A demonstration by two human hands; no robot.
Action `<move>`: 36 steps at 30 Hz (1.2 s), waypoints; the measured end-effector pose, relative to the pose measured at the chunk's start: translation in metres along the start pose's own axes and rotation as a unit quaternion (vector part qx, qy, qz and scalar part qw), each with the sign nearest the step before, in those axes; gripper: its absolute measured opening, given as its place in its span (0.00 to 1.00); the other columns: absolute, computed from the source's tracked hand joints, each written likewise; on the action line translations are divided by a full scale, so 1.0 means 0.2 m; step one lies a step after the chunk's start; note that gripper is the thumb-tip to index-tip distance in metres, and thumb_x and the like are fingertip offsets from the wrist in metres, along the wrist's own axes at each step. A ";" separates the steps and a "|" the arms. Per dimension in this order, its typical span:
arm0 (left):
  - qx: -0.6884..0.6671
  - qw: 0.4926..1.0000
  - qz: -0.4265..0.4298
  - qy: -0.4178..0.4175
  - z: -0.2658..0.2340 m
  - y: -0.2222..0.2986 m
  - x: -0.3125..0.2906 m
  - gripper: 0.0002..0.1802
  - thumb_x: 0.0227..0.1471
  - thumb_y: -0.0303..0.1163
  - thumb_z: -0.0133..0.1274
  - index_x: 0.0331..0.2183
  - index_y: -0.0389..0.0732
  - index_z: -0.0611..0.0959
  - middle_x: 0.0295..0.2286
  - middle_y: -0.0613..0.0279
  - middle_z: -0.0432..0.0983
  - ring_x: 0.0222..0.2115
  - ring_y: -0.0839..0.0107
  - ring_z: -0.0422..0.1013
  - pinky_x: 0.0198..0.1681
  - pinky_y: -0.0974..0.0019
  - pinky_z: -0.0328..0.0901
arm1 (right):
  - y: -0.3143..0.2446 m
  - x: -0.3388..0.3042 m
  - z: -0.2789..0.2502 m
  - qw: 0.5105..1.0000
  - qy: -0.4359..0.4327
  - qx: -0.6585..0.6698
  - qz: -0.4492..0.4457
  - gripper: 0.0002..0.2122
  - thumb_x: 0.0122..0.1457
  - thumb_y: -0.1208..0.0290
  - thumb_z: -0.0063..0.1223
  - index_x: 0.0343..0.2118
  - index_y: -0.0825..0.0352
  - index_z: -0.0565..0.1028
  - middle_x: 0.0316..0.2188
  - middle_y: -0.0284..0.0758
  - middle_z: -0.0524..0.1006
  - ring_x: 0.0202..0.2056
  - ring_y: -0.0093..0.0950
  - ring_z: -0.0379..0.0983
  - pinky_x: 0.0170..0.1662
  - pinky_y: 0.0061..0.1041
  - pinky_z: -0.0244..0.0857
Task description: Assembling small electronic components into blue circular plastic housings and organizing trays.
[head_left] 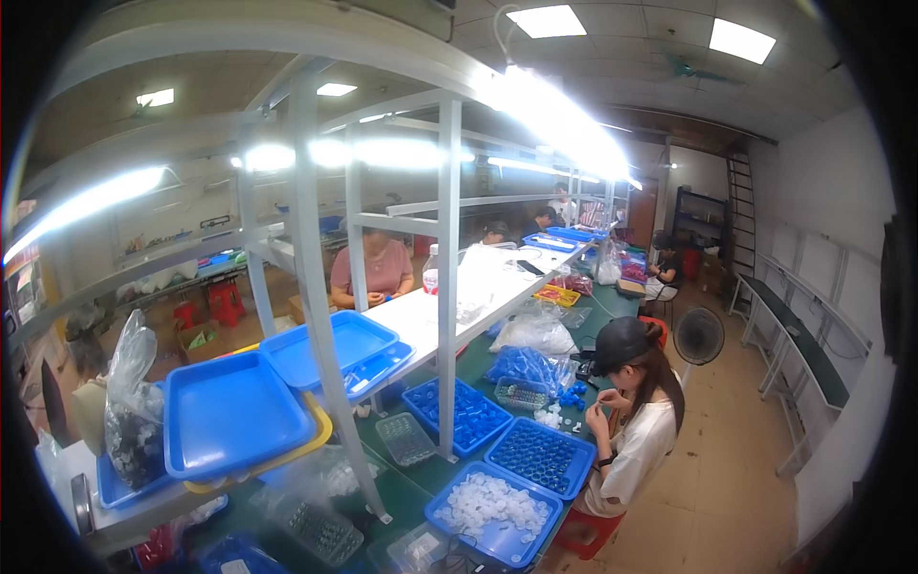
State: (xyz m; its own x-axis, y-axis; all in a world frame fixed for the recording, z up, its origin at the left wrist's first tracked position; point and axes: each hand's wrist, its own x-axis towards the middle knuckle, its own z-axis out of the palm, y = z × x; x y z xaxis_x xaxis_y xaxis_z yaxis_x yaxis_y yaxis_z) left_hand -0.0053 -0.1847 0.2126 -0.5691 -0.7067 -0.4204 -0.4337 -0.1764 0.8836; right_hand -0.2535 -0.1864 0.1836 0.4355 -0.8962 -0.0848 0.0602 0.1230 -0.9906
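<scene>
Neither my left hand nor my right hand is in view. Nearest to me on the green bench, a blue tray holds many small white plastic pieces. Behind it, another blue tray carries rows of round dark blue pieces. A third tray is filled with blue plastic parts. Clear plastic boxes stand close by. At the right side of the bench, a seated co-worker in a cap and light shirt brings both hands together around something too small to make out.
A white shelf frame rises from the bench under bright tube lights. Large blue trays and a plastic bag of dark parts sit on its shelf. Other people work farther off. A fan stands in the aisle near a red stool.
</scene>
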 end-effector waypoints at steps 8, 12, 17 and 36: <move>-0.024 1.000 0.000 0.001 0.06 -0.15 -0.08 0.08 0.51 0.32 0.52 0.26 0.37 0.81 0.18 0.70 0.73 0.18 0.83 0.64 0.21 0.78 0.57 | 0.11 0.01 0.01 0.999 -0.050 -0.013 0.002 0.08 0.54 0.67 0.55 0.32 0.67 0.76 0.23 0.32 0.77 0.22 0.19 0.72 0.24 0.18 0.65; -0.034 0.999 -0.018 -0.001 0.08 -0.12 -0.09 0.08 0.51 0.28 0.49 0.25 0.36 0.80 0.17 0.69 0.71 0.18 0.82 0.63 0.22 0.77 0.57 | 0.08 0.03 0.05 0.993 -0.068 0.078 0.059 0.09 0.53 0.67 0.56 0.33 0.68 0.76 0.26 0.32 0.77 0.25 0.19 0.73 0.27 0.19 0.67; -0.145 0.986 -0.017 0.078 0.16 -0.16 -0.11 0.07 0.51 0.25 0.49 0.25 0.35 0.79 0.18 0.68 0.71 0.20 0.82 0.64 0.24 0.78 0.57 | 0.10 0.04 0.17 0.972 -0.117 0.170 0.115 0.11 0.53 0.66 0.56 0.35 0.68 0.76 0.25 0.30 0.77 0.24 0.17 0.71 0.26 0.16 0.63; -0.132 0.966 -0.013 0.220 0.55 -0.67 -0.05 0.13 0.53 0.21 0.45 0.43 0.34 0.71 0.31 0.61 0.73 0.30 0.78 0.67 0.34 0.76 0.62 | 0.81 -0.12 -0.03 0.983 0.065 0.070 0.155 0.13 0.58 0.60 0.49 0.29 0.66 0.76 0.24 0.26 0.75 0.24 0.12 0.64 0.26 0.12 0.57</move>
State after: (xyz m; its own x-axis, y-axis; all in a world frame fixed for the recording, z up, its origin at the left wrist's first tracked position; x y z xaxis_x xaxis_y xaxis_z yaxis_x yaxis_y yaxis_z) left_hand -0.0186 -0.0794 0.0763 -0.1825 -0.9123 -0.3666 -0.2177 -0.3261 0.9199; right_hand -0.2592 -0.1483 0.0250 0.3352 -0.8522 -0.4017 0.0693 0.4475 -0.8916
